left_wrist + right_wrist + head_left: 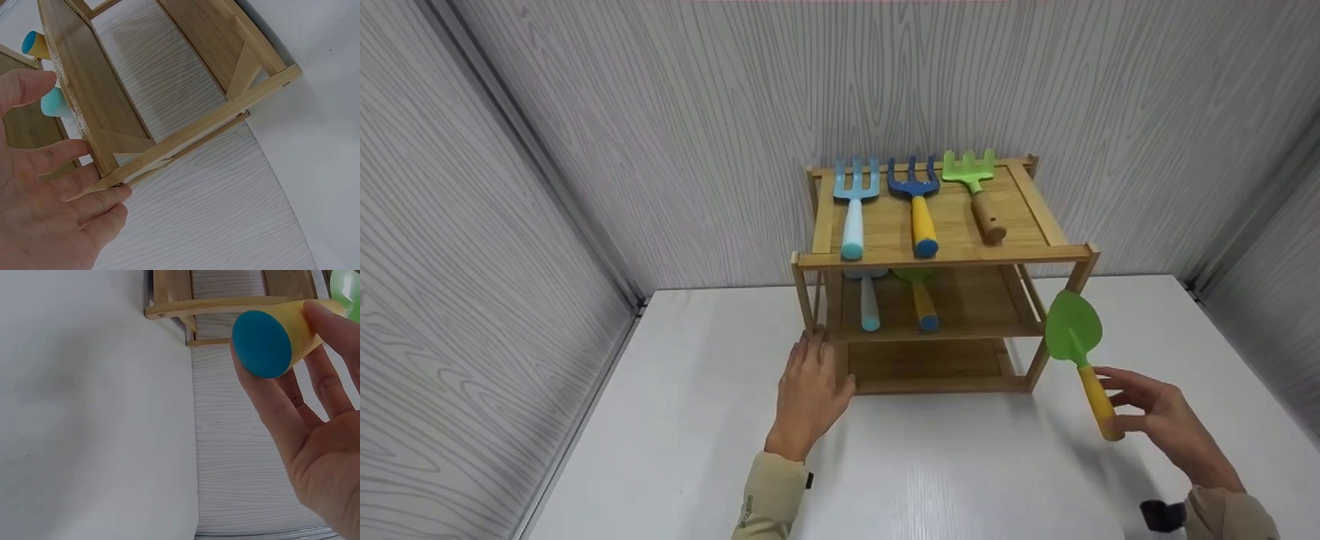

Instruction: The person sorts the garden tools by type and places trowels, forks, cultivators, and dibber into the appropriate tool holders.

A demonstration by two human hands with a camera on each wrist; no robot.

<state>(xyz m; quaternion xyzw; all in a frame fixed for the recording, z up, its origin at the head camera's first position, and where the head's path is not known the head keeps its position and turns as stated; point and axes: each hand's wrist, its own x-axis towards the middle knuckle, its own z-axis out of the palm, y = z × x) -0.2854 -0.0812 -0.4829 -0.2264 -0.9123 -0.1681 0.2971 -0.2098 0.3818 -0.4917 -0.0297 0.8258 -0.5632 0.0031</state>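
Off the right side of a three-tier wooden rack, my right hand pinches a garden trowel by its yellow handle. The trowel's green blade points up and away; its blue handle end faces the right wrist camera. My left hand touches the rack's front left post with extended fingers, its thumb held apart. On the top shelf lie a light blue hand fork, a dark blue hand fork with a yellow handle, and a green hand fork with a wooden handle.
The middle shelf holds a tool with a pale blue handle and one with a yellow handle, their heads partly hidden by the top shelf. A white table carries the rack. Grey wood-grain panels enclose the back and sides.
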